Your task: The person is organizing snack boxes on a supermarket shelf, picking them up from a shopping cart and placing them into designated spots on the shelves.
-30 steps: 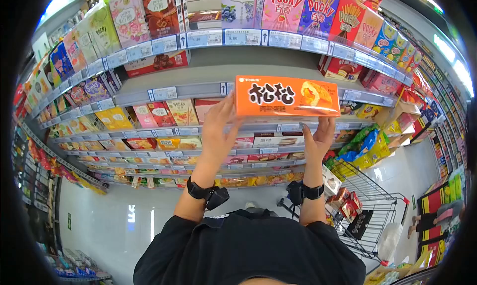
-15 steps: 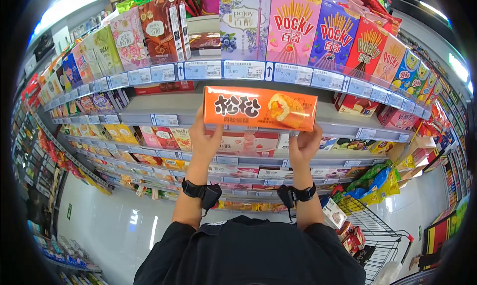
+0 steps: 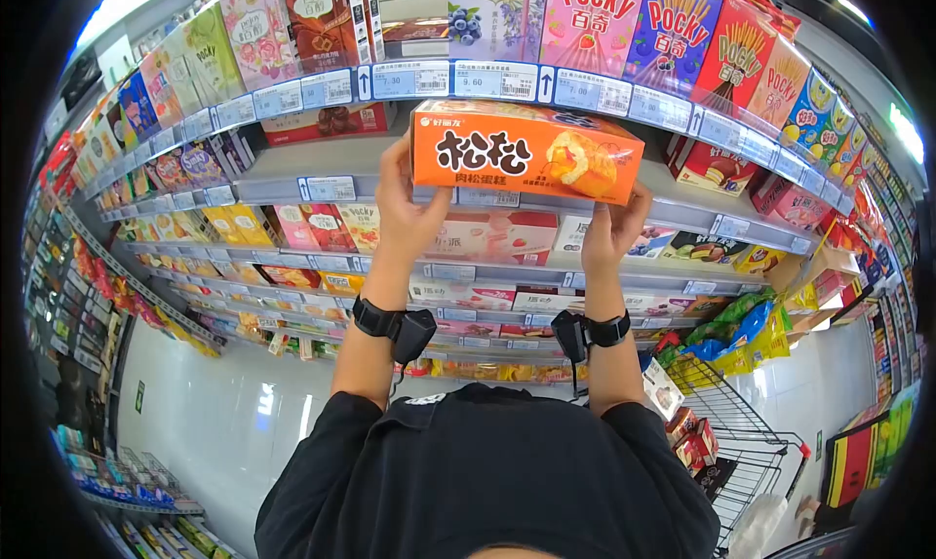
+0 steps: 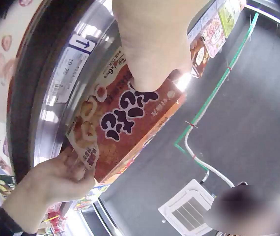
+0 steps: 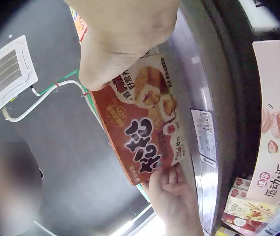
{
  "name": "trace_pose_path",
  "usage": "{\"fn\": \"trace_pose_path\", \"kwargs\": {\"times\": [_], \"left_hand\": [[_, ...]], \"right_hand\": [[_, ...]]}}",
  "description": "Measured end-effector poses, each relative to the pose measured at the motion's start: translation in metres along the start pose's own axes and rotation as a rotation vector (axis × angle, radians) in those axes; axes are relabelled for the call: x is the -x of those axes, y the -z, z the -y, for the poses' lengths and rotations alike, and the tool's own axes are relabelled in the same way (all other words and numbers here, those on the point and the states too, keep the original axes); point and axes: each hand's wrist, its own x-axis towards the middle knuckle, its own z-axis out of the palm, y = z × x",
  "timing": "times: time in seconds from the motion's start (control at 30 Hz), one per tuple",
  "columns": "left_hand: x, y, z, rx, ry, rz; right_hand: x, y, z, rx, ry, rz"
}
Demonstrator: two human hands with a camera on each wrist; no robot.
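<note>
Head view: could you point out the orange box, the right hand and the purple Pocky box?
Orange box [image 3: 525, 155]: head view, middle of its front face.
Right hand [image 3: 611, 241]: head view, on the palm.
Purple Pocky box [image 3: 673, 35]: head view, on its front.

Orange box, upper centre: glossy card; shirt, bottom centre: matt cloth; cart, lower right: metal wire; floor: smooth, glossy

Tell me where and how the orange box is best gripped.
Grip the orange box near its two short ends, one hand each, coming from the person's side. It is long, lies crosswise, and the shelf is beyond it; the left hand and right hand hold it there, so that likely balances best.
</note>
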Motion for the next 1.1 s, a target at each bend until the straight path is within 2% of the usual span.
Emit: {"fn": "trace_pose_path", "kwargs": {"times": [0.17,0.37,0.57,0.6,0.7,0.8,0.9,0.93,1.03,1.1], "left_hand": [[0.001,0.002,0.001,-0.012,-0.020,0.042],[0.008,-0.005,-0.009,0.145,0.027,-0.032],[0.013,-0.005,-0.027,0.255,0.051,-0.005],[0.014,-0.004,-0.028,0.211,0.026,-0.010],[0.026,0.005,-0.024,0.024,-0.091,0.024],[0.027,0.012,-0.050,-0.059,-0.246,-0.004],[0.034,0.029,-0.077,-0.285,-0.388,0.003],[0.039,0.036,-0.087,-0.361,-0.345,0.028],[0.047,0.061,-0.121,-0.468,-0.304,0.226],[0.057,0.069,-0.130,-0.382,-0.233,0.280]], "right_hand": [[0.003,-0.001,-0.003,0.046,-0.050,0.003],[0.008,0.006,-0.015,-0.302,-0.097,-0.014],[0.011,0.000,0.009,-0.391,-0.183,-0.148],[0.010,-0.005,0.018,-0.413,-0.224,-0.144],[0.025,-0.013,0.031,-0.361,-0.151,-0.151],[0.045,-0.014,0.039,-0.252,-0.050,-0.086],[0.067,-0.013,0.045,-0.301,-0.240,-0.196],[0.069,-0.016,0.051,-0.307,-0.380,-0.295],[0.088,-0.030,0.066,-0.192,-0.452,-0.255],[0.100,-0.045,0.082,-0.169,-0.519,-0.313]]}}
